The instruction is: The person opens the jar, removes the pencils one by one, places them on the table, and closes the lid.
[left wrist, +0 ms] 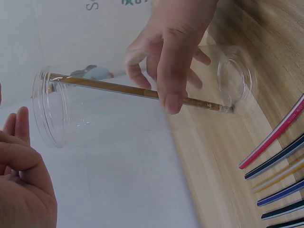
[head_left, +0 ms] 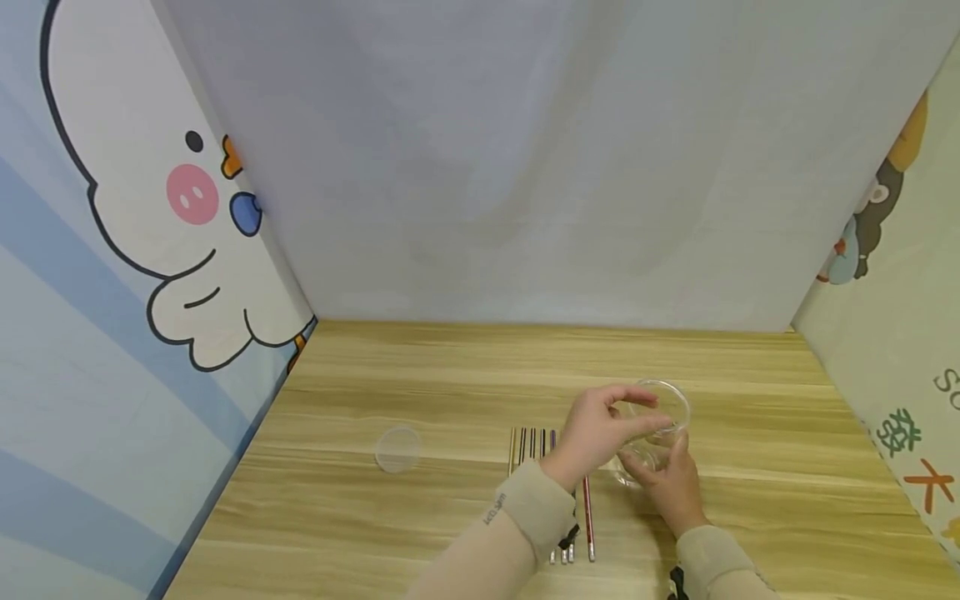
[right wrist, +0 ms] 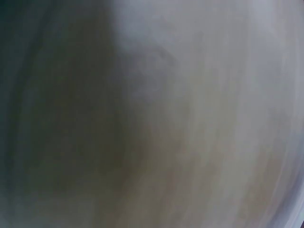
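A tall clear plastic jar (left wrist: 57,118) stands upright on the table, its rim (head_left: 687,406) showing in the head view. My right hand (head_left: 675,487) grips the jar's side low down, thumb and fingers round the wall. Inside leans one gold-brown pencil (left wrist: 109,86), its metal-banded end at the bottom and its other end at the mouth. At the jar's mouth is my left hand (head_left: 600,425), thumb and fingers apart, with nothing between them. Several pencils (head_left: 522,442) lie side by side left of the jar, partly hidden by my left forearm. The right wrist view is only a blur.
A round translucent lid (head_left: 397,450) lies flat on the wooden table (head_left: 322,500), left of the pencils. Behind the table hangs a plain pale backdrop (head_left: 480,167). Printed cartoon sheets (head_left: 120,167) stand along both sides.
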`<state>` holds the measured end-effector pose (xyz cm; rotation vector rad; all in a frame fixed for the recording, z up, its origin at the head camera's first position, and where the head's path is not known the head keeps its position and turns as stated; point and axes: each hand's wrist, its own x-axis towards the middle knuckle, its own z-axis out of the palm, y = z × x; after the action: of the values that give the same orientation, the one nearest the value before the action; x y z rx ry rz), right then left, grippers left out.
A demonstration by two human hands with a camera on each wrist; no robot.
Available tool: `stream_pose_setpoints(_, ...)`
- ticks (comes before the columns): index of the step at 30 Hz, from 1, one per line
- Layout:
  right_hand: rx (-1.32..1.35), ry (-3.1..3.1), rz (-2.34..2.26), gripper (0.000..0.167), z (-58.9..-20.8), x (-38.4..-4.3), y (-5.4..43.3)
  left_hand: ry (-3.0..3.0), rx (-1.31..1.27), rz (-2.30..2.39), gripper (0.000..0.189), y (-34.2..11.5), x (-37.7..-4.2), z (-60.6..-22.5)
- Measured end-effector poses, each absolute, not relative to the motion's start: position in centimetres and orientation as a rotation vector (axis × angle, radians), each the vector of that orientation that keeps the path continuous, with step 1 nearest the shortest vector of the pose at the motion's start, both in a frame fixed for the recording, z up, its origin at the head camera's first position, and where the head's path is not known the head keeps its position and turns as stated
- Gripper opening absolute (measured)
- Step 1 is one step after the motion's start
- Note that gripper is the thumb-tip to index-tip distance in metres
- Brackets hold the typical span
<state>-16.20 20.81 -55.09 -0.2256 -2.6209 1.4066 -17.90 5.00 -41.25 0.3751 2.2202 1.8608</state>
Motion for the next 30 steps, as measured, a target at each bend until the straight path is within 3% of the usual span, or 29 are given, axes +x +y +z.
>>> stream_pose_setpoints(6,-0.277,-2.667,1.353,0.089,-54.9,-16.1,20.9,2.233,0.357,1.737,0.030,5.6,-17.7,-40.9)
stream_pose_setpoints(14,-0.213,-2.656,1.301,0.071,-55.2,-16.0,21.0,2.338,0.454,1.544,0.029,6.2,-17.6,-40.5)
stream_pose_setpoints(21,-0.193,-2.654,1.303,0.075,-55.2,-16.0,21.1,2.520,0.588,1.366,0.028,6.5,-17.5,-40.5)
stream_pose_setpoints(30,-0.109,-2.595,1.281,0.065,-55.4,-15.9,21.1,2.631,0.691,1.275,0.027,6.9,-17.3,-41.0)
